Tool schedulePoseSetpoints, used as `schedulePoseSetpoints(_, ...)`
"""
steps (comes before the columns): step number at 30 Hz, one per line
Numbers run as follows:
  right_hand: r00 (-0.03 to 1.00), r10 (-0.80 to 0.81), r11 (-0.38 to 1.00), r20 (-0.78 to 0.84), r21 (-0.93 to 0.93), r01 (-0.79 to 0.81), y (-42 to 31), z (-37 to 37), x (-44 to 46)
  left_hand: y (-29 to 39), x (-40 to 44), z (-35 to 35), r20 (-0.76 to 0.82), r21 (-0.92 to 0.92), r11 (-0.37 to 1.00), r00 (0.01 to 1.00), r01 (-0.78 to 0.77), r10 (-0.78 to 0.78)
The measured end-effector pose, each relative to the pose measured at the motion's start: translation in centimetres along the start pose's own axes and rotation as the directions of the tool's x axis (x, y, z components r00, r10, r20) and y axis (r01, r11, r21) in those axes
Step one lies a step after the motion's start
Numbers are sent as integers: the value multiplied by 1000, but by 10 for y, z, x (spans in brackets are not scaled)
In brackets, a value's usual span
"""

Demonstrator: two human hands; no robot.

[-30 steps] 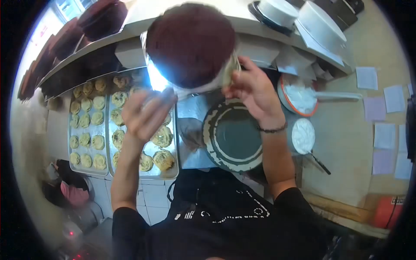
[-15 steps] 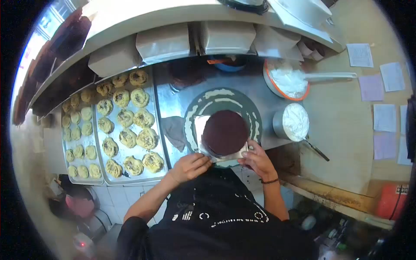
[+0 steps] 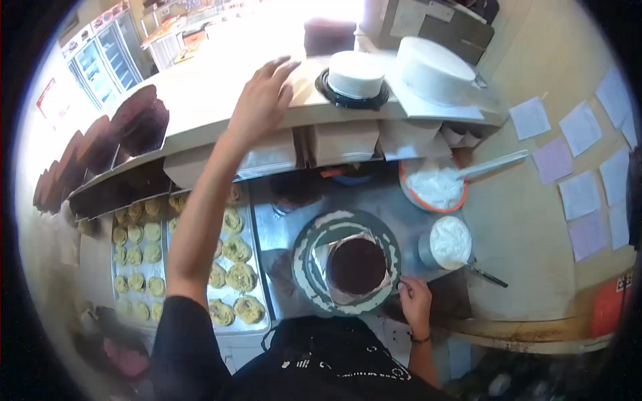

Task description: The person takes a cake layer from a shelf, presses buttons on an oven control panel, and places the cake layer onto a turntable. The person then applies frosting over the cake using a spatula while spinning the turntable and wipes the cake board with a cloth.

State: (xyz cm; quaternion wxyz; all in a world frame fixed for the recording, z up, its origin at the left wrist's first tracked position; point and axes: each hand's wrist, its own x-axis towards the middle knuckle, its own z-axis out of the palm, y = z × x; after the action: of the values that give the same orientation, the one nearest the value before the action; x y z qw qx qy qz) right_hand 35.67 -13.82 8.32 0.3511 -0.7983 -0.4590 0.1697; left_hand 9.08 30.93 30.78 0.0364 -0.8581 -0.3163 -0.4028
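Observation:
My left hand [image 3: 262, 100] is raised over the high counter ledge, fingers stretched forward and apart, with nothing in it. A dark round cake layer [image 3: 358, 266] lies on a square silver cake board [image 3: 323, 260]. The board sits on a round turntable [image 3: 306, 287] smeared with pale cream. Beside the turntable's lower right edge is my right hand [image 3: 416, 304], fingers loosely bent and their tips close to the rim. I see nothing held in it; whether it touches the rim I cannot tell.
Trays of topped dough pieces [image 3: 241, 277] stand left. On the right are a bowl of white cream [image 3: 435, 187] with a spatula, a pot of cream [image 3: 449, 242] and a dark-handled tool [image 3: 488, 274]. Stacked white rounds [image 3: 356, 75] and a dark box [image 3: 330, 37] stand on the ledge.
Both hands have let go of the cake board. My left hand has risen up and forward over the ledge; my right has moved to the turntable's right side. The view has tilted up.

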Motion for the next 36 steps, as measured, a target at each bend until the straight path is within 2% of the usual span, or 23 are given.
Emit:
schedulePoseSetpoints(2, 999, 36, 999, -8, 20, -36, -9, -7, -3, -47, 61, 32, 201, 75, 997, 979, 0, -16)
schedulePoseSetpoints(3, 998, 56, 998, -12, 31, -56, -12, -9, -5, -60, 78, 49, 277, -26, 1000, 961, 0, 8)
schedulePoseSetpoints(5, 995, 93, 995, -20, 46, -92, -9, -8, -11, -92, 107, 91, 431, -45, 997, 900, -60, 73)
schedulePoseSetpoints(7, 997, 65, 997, -47, 34, -63, 1, -4, -16, -80, 113, 98, 606, 216, 960, 795, -180, 12)
schedulePoseSetpoints(8, 997, 21, 1000, -70, 11, -20, 8, 0, -21, -80, 115, 97, 618, 80, 997, 785, -20, -34)
schedulePoseSetpoints(9, 996, -19, 1000, -88, -12, 18, 10, 2, -21, -80, 115, 97, 607, 83, 997, 793, -5, -47)
schedulePoseSetpoints(12, 995, 82, 996, -52, 48, -80, 12, 7, -25, -85, 109, 84, 567, 11, 1000, 824, -19, 9)
schedulePoseSetpoints(13, 994, 96, 995, -43, 43, -94, 9, 7, -27, -79, 106, 72, 601, 129, 992, 797, -16, -65)
schedulePoseSetpoints(15, 993, 112, 993, -35, 38, -110, 1, 7, -21, -88, 95, 57, 578, 125, 992, 810, 27, -95)
schedulePoseSetpoints(16, 994, 103, 994, -32, 45, -102, -2, 7, -19, -93, 86, 48, 568, 119, 992, 816, 48, -108)
schedulePoseSetpoints(17, 995, 96, 994, -30, 51, -94, -5, 6, -17, -100, 73, 37, 502, 133, 990, 864, -35, -37)
schedulePoseSetpoints(19, 998, 63, 997, -32, 53, -61, -11, 5, -11, -91, 52, -6, 525, 144, 989, 845, 32, -104)
schedulePoseSetpoints(23, 996, -57, 998, -72, 15, 58, -7, 12, -3, -96, 15, -61, 498, 179, 984, 862, 7, -97)
schedulePoseSetpoints(26, 989, -82, 997, -125, -23, 80, -10, 15, 4, -94, -5, -86, 487, 90, 961, 830, 262, -272)
schedulePoseSetpoints(27, 987, -78, 997, -143, -31, 74, -15, 15, 8, -113, -22, -81, 429, 88, 975, 875, 205, -223)
schedulePoseSetpoints(30, 934, -31, 993, -357, 92, 68, -36, 19, 19, -82, -50, -105, 412, 158, 983, 899, 93, -151)
schedulePoseSetpoints(31, 925, -18, 997, -380, 61, 44, -63, 9, 20, -64, -61, -111, 340, 181, 983, 935, 40, -100)
schedulePoseSetpoints(33, 864, -180, 961, -471, 103, 256, -95, 7, 35, -40, -79, -125, 263, 197, 980, 963, 5, -58)
schedulePoseSetpoints(34, 887, -171, 934, -429, 217, 284, -118, 5, 41, -34, -86, -129, 226, 204, 979, 974, -14, -33)
schedulePoseSetpoints(35, 908, -161, 896, -386, 330, 299, -141, 4, 47, -42, -98, -118, 52, 245, 964, 994, -103, 93)
schedulePoseSetpoints(36, 939, -154, 841, -308, 458, 288, -159, 4, 55, -40, -105, -119, -2, 254, 959, 992, -121, 126)
